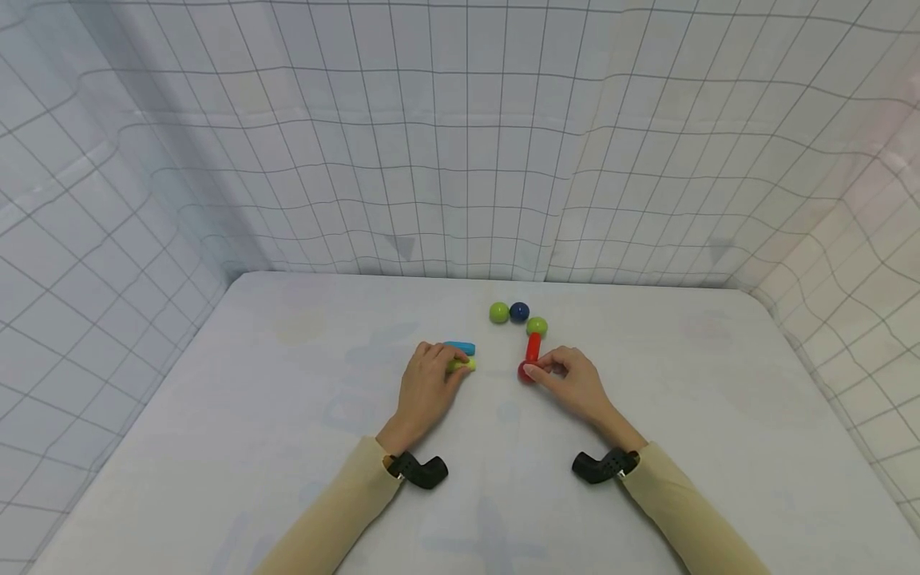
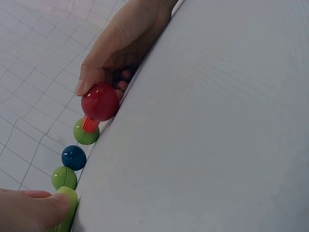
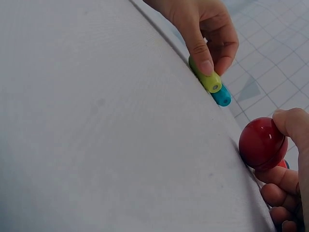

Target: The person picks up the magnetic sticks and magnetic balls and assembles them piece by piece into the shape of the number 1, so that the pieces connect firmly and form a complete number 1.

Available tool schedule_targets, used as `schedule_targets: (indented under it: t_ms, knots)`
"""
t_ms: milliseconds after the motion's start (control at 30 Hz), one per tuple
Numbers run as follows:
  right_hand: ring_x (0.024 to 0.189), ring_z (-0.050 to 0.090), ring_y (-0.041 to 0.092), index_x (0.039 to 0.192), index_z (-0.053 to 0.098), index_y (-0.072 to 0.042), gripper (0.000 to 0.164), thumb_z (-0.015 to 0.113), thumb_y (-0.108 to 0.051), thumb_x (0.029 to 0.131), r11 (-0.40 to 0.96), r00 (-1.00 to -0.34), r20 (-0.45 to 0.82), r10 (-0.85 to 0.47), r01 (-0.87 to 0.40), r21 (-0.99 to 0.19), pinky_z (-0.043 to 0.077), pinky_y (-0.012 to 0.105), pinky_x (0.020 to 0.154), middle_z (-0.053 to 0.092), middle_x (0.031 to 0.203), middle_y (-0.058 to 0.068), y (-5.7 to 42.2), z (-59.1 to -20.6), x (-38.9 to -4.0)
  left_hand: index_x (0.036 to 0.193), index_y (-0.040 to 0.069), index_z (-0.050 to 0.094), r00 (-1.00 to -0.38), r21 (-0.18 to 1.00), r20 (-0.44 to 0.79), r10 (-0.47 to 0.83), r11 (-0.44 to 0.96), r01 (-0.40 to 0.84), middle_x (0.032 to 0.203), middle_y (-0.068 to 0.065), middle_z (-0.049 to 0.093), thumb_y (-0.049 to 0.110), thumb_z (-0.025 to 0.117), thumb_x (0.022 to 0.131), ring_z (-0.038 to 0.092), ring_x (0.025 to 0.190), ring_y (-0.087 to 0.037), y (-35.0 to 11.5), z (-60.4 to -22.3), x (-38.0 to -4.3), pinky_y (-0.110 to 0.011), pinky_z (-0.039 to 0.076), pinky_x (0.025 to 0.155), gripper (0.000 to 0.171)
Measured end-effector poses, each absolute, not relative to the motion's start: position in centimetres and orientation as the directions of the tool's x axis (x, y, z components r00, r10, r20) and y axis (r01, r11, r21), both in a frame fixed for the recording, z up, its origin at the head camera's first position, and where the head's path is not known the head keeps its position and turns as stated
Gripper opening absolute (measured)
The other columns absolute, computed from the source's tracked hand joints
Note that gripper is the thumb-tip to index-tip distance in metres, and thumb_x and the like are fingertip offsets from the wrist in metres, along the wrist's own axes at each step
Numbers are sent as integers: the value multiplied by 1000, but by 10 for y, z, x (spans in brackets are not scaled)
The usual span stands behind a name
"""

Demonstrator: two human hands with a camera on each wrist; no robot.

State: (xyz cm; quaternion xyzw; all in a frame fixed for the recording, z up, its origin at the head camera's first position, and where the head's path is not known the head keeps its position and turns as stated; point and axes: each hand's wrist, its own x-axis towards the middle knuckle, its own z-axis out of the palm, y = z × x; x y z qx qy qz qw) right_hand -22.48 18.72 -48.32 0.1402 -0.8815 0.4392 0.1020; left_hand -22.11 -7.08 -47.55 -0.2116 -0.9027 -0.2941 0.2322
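Note:
My left hand (image 1: 424, 389) pinches a short yellow-green stick (image 3: 213, 83) between thumb and fingers, low over the white table. Right behind that stick lies a similar blue stick (image 1: 462, 348). On the other side, my right hand (image 1: 577, 386) grips a glossy red ball (image 3: 262, 144), thumb on one side and fingers on the other. A red stick (image 1: 533, 346) extends away behind the red ball, its far end right at a green ball (image 1: 537, 326). In the left wrist view the red ball (image 2: 100, 102) partly covers the red stick.
A dark blue ball (image 1: 519, 312) and a second green ball (image 1: 499, 312) sit side by side farther back. The white tabletop (image 1: 302, 383) ends at a back edge, where white sheeting with a dark grid (image 1: 460, 144) rises around it.

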Motion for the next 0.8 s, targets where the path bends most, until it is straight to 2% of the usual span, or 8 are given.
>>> schedule_targets:
  t_ms: [533, 800]
  knots:
    - [75, 48, 17, 82, 71, -11, 15, 77, -23, 80, 575, -936, 316, -157, -346, -742, 37, 31, 67, 57, 76, -4, 187, -484, -224, 91, 13, 68, -858, 458, 445, 255, 759, 463, 92, 0, 65, 19, 78, 80, 51, 79, -18, -68, -469, -216, -31, 43, 67, 17]
    - [75, 48, 17, 82, 71, -10, 15, 77, -24, 81, 579, -934, 322, -157, -351, -736, 37, 30, 67, 57, 76, -4, 187, -483, -225, 99, 8, 71, -893, 506, 364, 263, 750, 427, 96, -3, 64, 20, 77, 81, 56, 89, -20, -69, -465, -213, -34, 46, 77, 23]
